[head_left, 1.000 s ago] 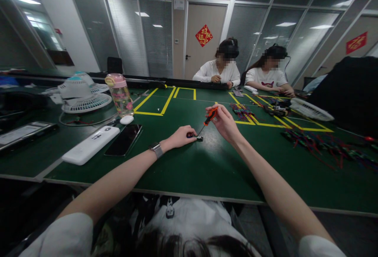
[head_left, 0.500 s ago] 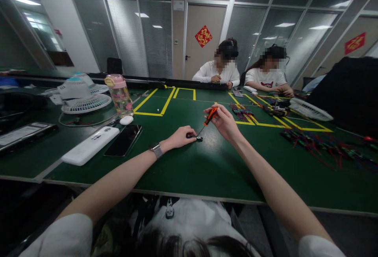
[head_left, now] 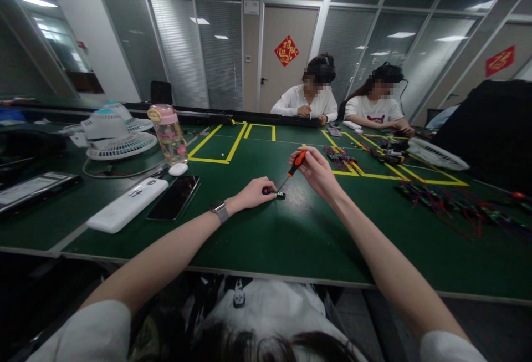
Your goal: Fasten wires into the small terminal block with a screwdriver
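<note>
My right hand (head_left: pixel 318 171) is closed around the orange and black handle of a screwdriver (head_left: pixel 296 163), held at a slant. Its thin shaft runs down and left, and the tip meets or nearly meets a small circuit board (head_left: pixel 281 195) on the green table (head_left: pixel 266 240). With fingers curled, my left hand (head_left: pixel 258 192) grips the board's left end and keeps it on the tabletop. The board is too small for its details to show, and part of it is hidden under my left fingers.
Left of my hands lie a black phone (head_left: pixel 173 198), a white power bank (head_left: pixel 128 205), a pink-lidded bottle (head_left: pixel 169 134) and a white fan (head_left: pixel 120 143). At right are bundles of wired boards (head_left: pixel 461 207) and yellow tape outlines (head_left: pixel 382 177). Two people sit across the table.
My right hand and the screwdriver have shifted very slightly, with the fingers changing a little on the handle. My left hand and the circuit board stay in place.
</note>
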A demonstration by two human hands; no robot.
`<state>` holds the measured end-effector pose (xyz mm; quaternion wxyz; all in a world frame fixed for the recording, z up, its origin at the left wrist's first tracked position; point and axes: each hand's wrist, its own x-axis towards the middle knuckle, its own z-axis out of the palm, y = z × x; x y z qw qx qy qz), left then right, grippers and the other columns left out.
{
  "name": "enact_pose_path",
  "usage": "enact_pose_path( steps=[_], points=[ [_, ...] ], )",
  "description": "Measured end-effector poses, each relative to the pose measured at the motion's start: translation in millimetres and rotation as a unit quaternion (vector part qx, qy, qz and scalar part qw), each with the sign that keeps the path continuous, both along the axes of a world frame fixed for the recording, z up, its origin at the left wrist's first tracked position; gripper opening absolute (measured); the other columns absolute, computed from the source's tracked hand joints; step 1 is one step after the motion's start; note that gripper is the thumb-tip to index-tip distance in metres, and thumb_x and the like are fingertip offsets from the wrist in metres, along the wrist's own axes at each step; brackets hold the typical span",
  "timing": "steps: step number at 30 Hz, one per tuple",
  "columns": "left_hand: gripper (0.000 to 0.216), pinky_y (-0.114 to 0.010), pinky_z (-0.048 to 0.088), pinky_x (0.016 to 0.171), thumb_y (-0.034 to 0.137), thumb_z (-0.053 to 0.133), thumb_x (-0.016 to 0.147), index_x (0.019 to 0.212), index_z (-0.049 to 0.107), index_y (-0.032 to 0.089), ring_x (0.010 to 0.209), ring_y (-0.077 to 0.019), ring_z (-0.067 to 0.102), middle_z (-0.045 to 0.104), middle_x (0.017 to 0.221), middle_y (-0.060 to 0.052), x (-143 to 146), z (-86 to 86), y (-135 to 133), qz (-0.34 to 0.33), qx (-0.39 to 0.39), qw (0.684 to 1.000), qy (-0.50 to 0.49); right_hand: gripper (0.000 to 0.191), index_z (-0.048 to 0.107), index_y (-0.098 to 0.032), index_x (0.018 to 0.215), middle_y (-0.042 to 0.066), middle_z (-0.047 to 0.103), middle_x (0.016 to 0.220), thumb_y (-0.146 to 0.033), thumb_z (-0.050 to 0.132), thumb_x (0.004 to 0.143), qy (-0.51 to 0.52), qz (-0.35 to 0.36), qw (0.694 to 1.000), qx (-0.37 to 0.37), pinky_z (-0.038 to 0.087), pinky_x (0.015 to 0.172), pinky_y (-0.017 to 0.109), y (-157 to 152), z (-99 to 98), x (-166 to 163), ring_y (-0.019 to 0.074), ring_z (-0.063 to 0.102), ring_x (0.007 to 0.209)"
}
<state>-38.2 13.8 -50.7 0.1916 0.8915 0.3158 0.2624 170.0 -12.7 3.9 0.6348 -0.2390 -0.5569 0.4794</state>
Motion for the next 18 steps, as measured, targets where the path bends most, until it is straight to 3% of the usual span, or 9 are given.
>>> enact_pose_path(
  steps=[8,13,18],
  points=[
    [0.013,-0.025,0.042,0.070,0.026,0.066,0.086,0.092,0.070,0.015,0.078,-0.0154,0.057,0.061,0.088,-0.003,0.3,-1.7,1.0,-0.004,0.001,1.000,-0.003,0.022,0.070,-0.028,0.085,-0.004,0.064,0.080,-0.043,0.079,0.071,0.020,-0.013,0.999,-0.036,0.053,0.076,0.025,7.2,-3.7,6.8,0.0106,0.060,0.074],
    [0.012,-0.025,0.042,0.070,0.025,0.066,0.086,0.091,0.070,0.015,0.077,-0.0147,0.057,0.060,0.086,-0.003,0.5,-2.4,1.2,-0.002,-0.003,1.000,-0.008,0.030,0.068,-0.028,0.100,-0.001,0.070,0.087,-0.042,0.076,0.075,0.025,0.024,0.998,-0.045,0.052,0.089,0.033,7.0,-3.3,8.1,0.0139,0.065,0.084],
    [0.012,-0.025,0.042,0.071,0.025,0.065,0.086,0.091,0.071,0.015,0.078,-0.0154,0.057,0.061,0.087,-0.003,-0.3,-1.8,0.6,-0.003,-0.002,1.000,-0.005,0.023,0.066,-0.028,0.091,-0.002,0.070,0.087,-0.043,0.075,0.077,0.063,0.032,0.996,-0.048,0.051,0.094,0.035,8.9,-6.1,5.4,0.0151,0.066,0.089]
  ],
)
